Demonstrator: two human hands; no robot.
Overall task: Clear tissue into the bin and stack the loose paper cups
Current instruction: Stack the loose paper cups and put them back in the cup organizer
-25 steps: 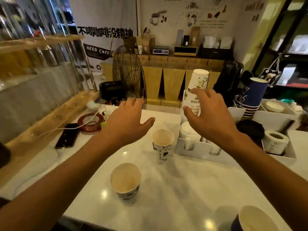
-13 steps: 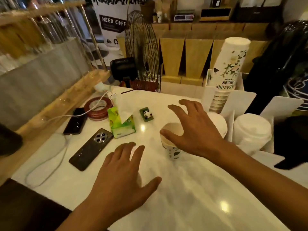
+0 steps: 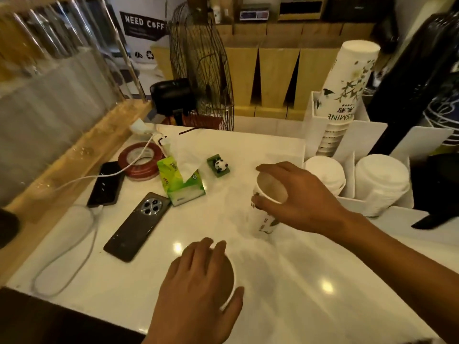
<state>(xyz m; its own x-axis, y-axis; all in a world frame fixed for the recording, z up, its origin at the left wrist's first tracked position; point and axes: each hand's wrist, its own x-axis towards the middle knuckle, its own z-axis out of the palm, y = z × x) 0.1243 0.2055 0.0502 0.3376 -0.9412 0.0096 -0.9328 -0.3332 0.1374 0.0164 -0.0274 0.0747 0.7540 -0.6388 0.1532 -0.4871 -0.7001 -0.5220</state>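
the white counter (image 3: 285, 281) filled the lower half of the frame. at upper right a tall upside-down stack of printed cups (image 3: 347, 95) leaned in a white organiser (image 3: 352, 135), its lowest cups hidden behind the divider. right of centre, the right hand (image 3: 300, 197) was curled over the rim of an upright paper cup (image 3: 265, 219), thumb and fingers closed on it; the cup was white with a green leaf print (blurred, partly covered by the hand). at bottom centre the left hand (image 3: 198, 286) lay spread over a second cup (image 3: 229, 284), only a sliver of white rim showing, so whether it gripped could not be told. a green tissue pack (image 3: 181, 182) with a white tissue sticking up sat left of centre.
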